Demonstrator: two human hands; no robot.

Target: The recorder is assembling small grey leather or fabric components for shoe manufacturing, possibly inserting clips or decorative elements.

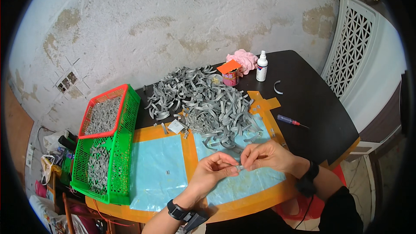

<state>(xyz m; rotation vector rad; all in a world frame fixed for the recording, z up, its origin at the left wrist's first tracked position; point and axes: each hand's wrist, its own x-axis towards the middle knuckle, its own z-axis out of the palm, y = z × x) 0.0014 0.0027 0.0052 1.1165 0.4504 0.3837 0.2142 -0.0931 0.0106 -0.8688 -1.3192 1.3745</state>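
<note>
Over the blue sheet (160, 164) on the table, my left hand (212, 171) and my right hand (271, 155) meet, fingertips closed. Between them they pinch a small pale grey piece (239, 167), mostly covered by the fingers; its exact kind is too small to make out. Just beyond my hands lies a large heap of grey curved strips (234, 108). Smaller grey bits (197, 121) are mixed in at the heap's near left. A small white packet (176, 126) rests beside them.
At the left, a green basket (123, 164) and a red basket (123, 93) hold many small grey pieces. A screwdriver (290, 120) and a lone curved strip (276, 87) lie right. A can (231, 78), pink cloth (245, 60) and white bottle (261, 67) stand behind.
</note>
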